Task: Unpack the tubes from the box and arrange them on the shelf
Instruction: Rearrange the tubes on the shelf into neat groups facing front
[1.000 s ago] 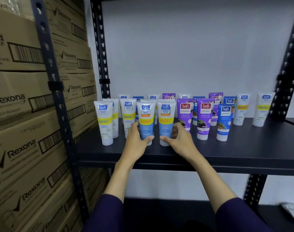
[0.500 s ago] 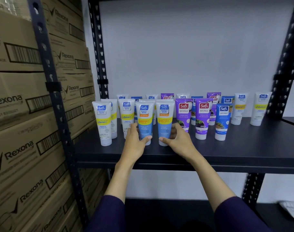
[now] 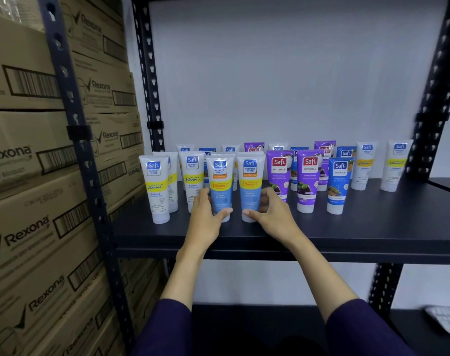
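Note:
Several Safi tubes stand cap-down on the dark shelf (image 3: 360,227). Two white-and-blue tubes stand side by side at the front. My left hand (image 3: 207,217) grips the lower part of the left blue tube (image 3: 220,183), thumb in front. My right hand (image 3: 272,217) grips the lower part of the right blue tube (image 3: 250,183) the same way. White-and-yellow tubes (image 3: 156,186) stand to the left, purple tubes (image 3: 307,181) and a blue Naturals tube (image 3: 338,183) to the right. More tubes fill the back row. No box of tubes is in view.
Stacked Rexona cartons (image 3: 34,176) fill the rack on the left behind a perforated upright (image 3: 90,176). Another upright (image 3: 431,111) bounds the shelf on the right. The right front part of the shelf is bare. A white object (image 3: 447,322) lies on the lower shelf.
Both hands stay on the two front blue tubes. The view has shifted only slightly; the tubes have hardly moved.

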`<state>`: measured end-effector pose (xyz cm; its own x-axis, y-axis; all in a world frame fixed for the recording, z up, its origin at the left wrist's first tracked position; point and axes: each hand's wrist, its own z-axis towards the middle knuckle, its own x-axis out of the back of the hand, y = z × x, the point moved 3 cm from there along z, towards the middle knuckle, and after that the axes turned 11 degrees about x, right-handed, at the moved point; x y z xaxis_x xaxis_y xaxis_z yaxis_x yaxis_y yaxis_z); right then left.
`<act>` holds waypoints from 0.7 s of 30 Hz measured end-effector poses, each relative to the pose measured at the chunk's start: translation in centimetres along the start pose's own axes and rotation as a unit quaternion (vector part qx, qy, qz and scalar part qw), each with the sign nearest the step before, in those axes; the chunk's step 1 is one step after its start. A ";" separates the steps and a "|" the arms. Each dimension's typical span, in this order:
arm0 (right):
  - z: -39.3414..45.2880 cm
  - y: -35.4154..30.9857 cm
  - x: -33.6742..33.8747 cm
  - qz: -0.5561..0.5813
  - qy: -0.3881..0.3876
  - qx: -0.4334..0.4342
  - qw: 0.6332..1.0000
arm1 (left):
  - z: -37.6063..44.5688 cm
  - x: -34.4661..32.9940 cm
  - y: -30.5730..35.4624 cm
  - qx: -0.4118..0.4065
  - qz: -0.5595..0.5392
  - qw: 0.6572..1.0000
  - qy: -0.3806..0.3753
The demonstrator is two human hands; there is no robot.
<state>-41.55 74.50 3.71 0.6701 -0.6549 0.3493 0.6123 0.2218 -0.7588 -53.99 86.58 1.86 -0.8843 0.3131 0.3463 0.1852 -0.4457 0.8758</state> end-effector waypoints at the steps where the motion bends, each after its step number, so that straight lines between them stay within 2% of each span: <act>1: 0.0 0.0 0.0 -0.001 0.001 0.000 1.000 | 0.0 0.0 0.0 0.001 0.000 1.000 0.000; 8: -0.2 0.1 0.1 -0.012 0.029 0.011 0.999 | -0.6 0.3 0.4 -0.017 -0.011 1.000 0.014; 15: -1.3 0.7 0.4 -0.041 0.150 0.063 0.986 | -2.9 0.5 2.0 -0.041 -0.027 0.987 0.150; 19: -1.9 -0.3 1.0 -0.065 0.159 0.096 0.980 | -3.9 0.5 3.1 -0.080 -0.044 0.973 0.213; 21: -1.9 -0.9 1.9 -0.090 0.157 0.115 0.977 | -4.5 0.4 4.3 -0.117 -0.037 0.968 0.221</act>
<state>-41.64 71.67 4.05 0.4024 -0.8800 0.2524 0.8112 0.2150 -0.5438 -55.44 81.07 4.22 -0.9979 -0.0145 0.0632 0.0582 -0.6298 0.7746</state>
